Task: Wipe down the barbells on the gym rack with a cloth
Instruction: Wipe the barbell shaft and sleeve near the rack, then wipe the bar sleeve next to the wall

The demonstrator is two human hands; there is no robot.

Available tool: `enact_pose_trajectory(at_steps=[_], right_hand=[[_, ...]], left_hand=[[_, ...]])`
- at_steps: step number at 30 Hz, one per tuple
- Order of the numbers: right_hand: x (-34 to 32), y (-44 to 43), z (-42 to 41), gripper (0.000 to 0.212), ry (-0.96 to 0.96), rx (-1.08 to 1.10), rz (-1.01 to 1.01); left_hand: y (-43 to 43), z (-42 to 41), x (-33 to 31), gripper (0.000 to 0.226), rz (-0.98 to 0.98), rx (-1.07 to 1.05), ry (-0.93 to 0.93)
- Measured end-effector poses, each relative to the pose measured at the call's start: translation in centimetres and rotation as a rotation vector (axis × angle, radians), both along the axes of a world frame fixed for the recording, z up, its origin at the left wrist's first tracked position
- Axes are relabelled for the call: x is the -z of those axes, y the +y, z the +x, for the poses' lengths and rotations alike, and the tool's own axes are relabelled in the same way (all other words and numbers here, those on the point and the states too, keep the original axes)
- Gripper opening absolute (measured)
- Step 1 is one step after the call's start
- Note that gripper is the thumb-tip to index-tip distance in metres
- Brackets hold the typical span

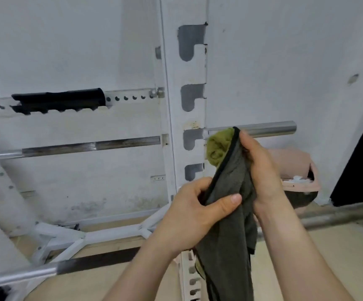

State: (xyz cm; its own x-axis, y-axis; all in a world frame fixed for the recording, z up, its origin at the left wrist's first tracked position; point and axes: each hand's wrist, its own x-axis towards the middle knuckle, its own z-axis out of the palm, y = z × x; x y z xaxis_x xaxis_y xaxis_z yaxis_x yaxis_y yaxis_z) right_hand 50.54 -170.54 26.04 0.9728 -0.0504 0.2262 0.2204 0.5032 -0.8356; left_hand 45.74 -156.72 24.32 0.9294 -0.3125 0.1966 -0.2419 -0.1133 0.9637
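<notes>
One dark grey cloth point(230, 192) (olive on its bunched top) pinched in both hands, left hand point(189, 211) low and right hand point(260, 170) higher, just right of the white rack upright point(184, 118), with three barbells around it: upper point(263, 128), left point(67, 147), lowest point(46, 271).

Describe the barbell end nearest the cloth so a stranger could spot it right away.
Find the white rack upright with the hook-shaped notches. To its right, a barbell sleeve sticks out just above the cloth. Unlike the darker bars, it is short, thick and evenly shiny.
</notes>
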Motion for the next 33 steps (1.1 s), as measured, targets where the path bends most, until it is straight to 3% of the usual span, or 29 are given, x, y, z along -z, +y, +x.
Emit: enact_pose_trajectory(at_steps=[3, 8, 10, 13, 17, 22, 24, 28, 33], right_hand=[[0.1, 7.4, -4.0, 0.030, -0.056, -0.057, -0.036], [0.0, 18.4, -7.3, 0.024, -0.141, -0.216, -0.195], [-0.3, 22.5, -8.1, 0.022, -0.142, -0.284, -0.271], [-0.4, 28.4, -9.1, 0.023, -0.212, -0.464, -0.524], [0.0, 36.0, -10.1, 0.039, -0.323, -0.621, -0.803], [-0.1, 45.2, -10.8, 0.053, -0.437, -0.910, -1.120], [-0.2, 49.4, -10.6, 0.066, -0.550, -1.000, -1.235], [0.3, 57.8, -8.3, 0.059, -0.721, -1.164, -1.317], [1.6, 68.4, -4.8, 0.049, -0.775, -1.355, -1.305]], left_hand=[[6.8, -5.6, -0.8, 0.017, -0.115, -0.038, 0.069], [18.5, -11.7, -1.8, 0.031, -0.181, -0.310, 0.100], [23.2, -13.7, -2.0, 0.031, 0.007, -0.401, 0.093], [29.6, -16.6, -1.4, 0.023, 0.530, -0.563, 0.082], [36.5, -19.9, -0.3, 0.012, 0.597, -0.724, 0.145], [44.1, -23.1, 0.8, 0.008, 0.816, -1.023, 0.015], [47.8, -24.1, 1.1, 0.005, 0.722, -1.047, 0.034], [55.2, -25.6, 1.2, 0.020, 0.170, -0.946, 0.207], [65.4, -24.5, 1.4, 0.045, 0.166, -0.889, 0.265]])
